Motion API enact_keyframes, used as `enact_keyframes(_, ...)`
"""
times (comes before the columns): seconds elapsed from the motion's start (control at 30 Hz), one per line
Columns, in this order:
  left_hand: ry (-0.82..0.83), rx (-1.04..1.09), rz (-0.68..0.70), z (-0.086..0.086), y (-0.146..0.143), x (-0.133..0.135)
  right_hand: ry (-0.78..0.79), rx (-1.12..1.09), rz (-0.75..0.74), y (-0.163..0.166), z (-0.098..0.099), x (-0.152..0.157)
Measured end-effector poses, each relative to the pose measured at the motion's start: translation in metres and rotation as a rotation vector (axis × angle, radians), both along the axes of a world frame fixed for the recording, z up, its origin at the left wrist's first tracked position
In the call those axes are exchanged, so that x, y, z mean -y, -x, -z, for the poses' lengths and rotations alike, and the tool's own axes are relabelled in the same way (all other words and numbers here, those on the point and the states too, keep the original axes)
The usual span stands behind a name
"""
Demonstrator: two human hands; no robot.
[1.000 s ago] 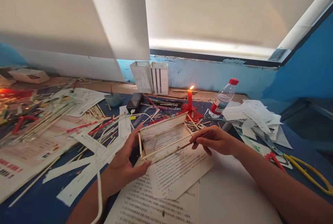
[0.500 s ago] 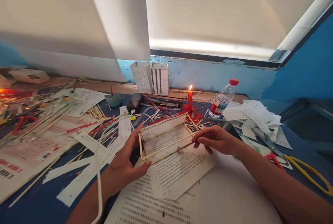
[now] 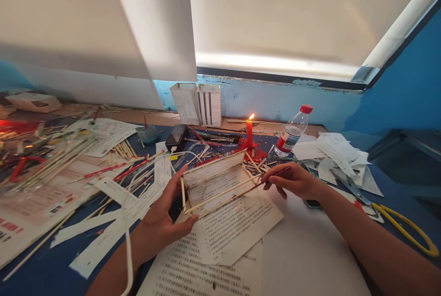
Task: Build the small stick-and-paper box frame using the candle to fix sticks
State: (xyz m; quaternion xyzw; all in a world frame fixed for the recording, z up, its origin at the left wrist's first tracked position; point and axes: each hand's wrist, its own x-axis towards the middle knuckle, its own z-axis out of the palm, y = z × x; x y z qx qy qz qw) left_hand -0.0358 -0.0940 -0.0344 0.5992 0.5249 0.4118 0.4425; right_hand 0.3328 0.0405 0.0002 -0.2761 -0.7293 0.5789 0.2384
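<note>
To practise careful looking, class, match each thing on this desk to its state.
Things:
1. red candle
2. plastic bottle
3. paper-and-stick box frame
4. thin stick

States:
A. pinched in the right hand
B. lit
C. held in the left hand
D. closed with a red cap

Right pairs: 1-B, 2-D, 3-C, 4-A

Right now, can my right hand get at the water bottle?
Probably yes: nothing upright stands between your right hand and the water bottle, and the candle stands off to the left. It would likely need to set down its thin stick first.
</note>
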Motion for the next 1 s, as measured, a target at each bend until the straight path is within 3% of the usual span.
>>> enact_keyframes(0.33,0.004,-0.023,-0.007,-0.002,0.001,0.000,-0.027,0.117,0.036,-0.027,-0.006,-0.010)
enact_keyframes(0.67,-0.034,-0.013,-0.038,-0.001,-0.003,0.000,-0.086,0.188,0.249,-0.050,-0.018,-0.013)
enact_keyframes(0.83,-0.054,0.098,-0.121,0.002,-0.003,0.002,-0.083,0.069,0.355,-0.045,-0.017,0.005)
enact_keyframes(1.0,-0.111,0.123,-0.139,0.003,0.001,-0.001,-0.212,0.257,0.497,-0.016,-0.018,0.040)
